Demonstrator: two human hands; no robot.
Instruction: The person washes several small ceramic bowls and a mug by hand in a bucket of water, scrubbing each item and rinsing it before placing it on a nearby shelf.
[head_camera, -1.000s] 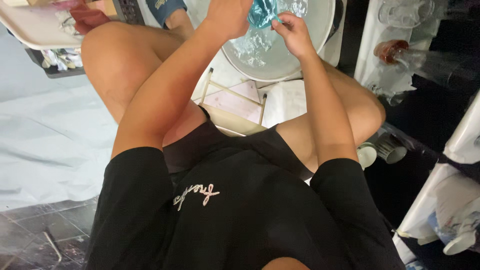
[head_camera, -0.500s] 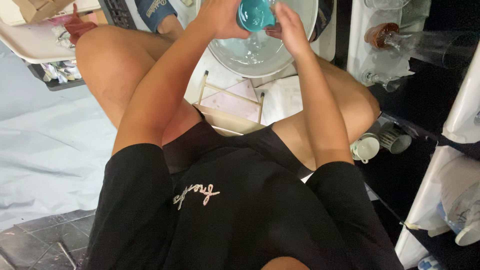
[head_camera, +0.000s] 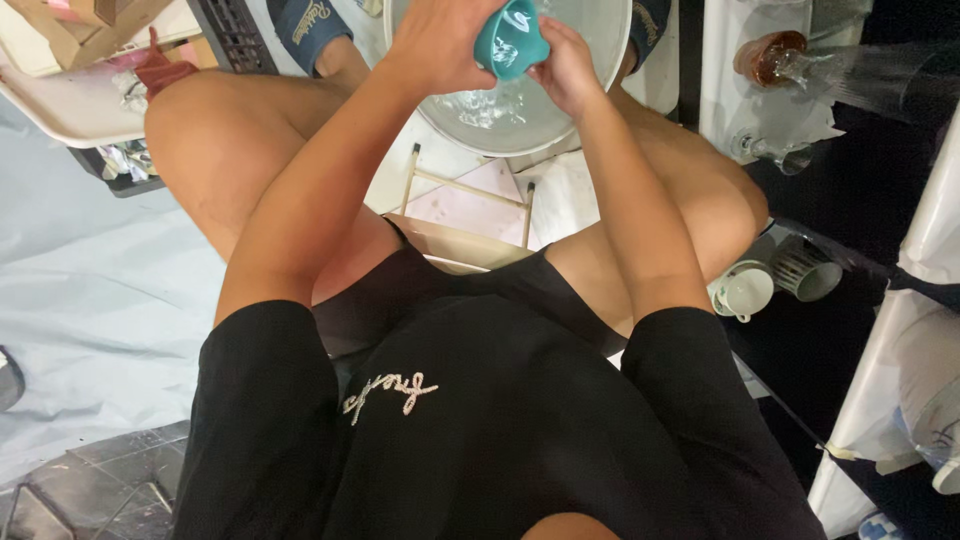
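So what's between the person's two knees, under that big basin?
In the head view, a small wooden stool stands on the pale floor between the knees, partly under the basin, above which both hands hold a teal cup.

It looked like a home washing-up spot, set low on the floor rather than at a sink. A person sat on a small wooden stool (head_camera: 470, 215) over a wide basin (head_camera: 540, 100) of water, in shorts and slippers (head_camera: 305, 25), with bare knees spread either side. Crockery lay around: a white mug (head_camera: 745, 290) and a ribbed glass (head_camera: 805, 270) on their sides at the right, more glasses (head_camera: 790, 60) on a white shelf above them. A dark crate (head_camera: 235, 35) and a tray (head_camera: 70, 95) of clutter stood at the left, and a pale sheet (head_camera: 90, 330) covered the tiled floor (head_camera: 90, 490).
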